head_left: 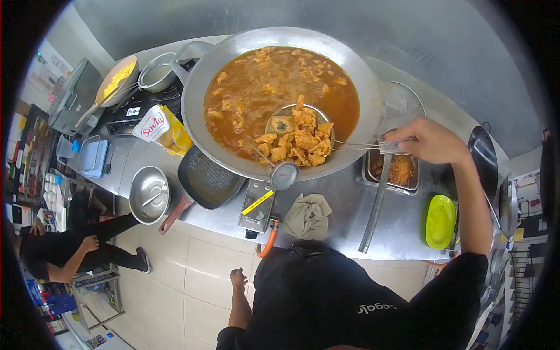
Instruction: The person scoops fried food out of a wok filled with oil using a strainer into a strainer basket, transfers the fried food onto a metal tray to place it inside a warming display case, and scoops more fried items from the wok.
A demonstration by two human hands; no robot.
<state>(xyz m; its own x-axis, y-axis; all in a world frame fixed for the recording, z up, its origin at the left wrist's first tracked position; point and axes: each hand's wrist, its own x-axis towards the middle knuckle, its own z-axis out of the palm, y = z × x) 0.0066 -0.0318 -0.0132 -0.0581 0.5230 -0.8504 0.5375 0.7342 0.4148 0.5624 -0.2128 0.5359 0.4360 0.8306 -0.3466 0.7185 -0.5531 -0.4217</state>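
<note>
My right hand (pixel 429 141) is closed on the handle of a wire strainer (pixel 319 116), near the right rim of a large wok (pixel 201 125). Golden fried pieces (pixel 305 139) fill the strainer, which rests in the brown oil (pixel 251 81). More fried pieces float about in the oil. A round thermometer (pixel 284 175) leans at the wok's front rim, its stem pointing into the oil. Down at my side, away from the counter, my left hand (pixel 238 279) has its fingers curled; whether it holds anything is too small to tell.
A grill pan (pixel 211 181), a steel bowl (pixel 150 195) and a Sovia bag (pixel 157 129) lie left. A cloth (pixel 308 216) sits in front, a metal tray (pixel 402 174) and green dish (pixel 440 221) right. Another person (pixel 64 251) stands at the far left.
</note>
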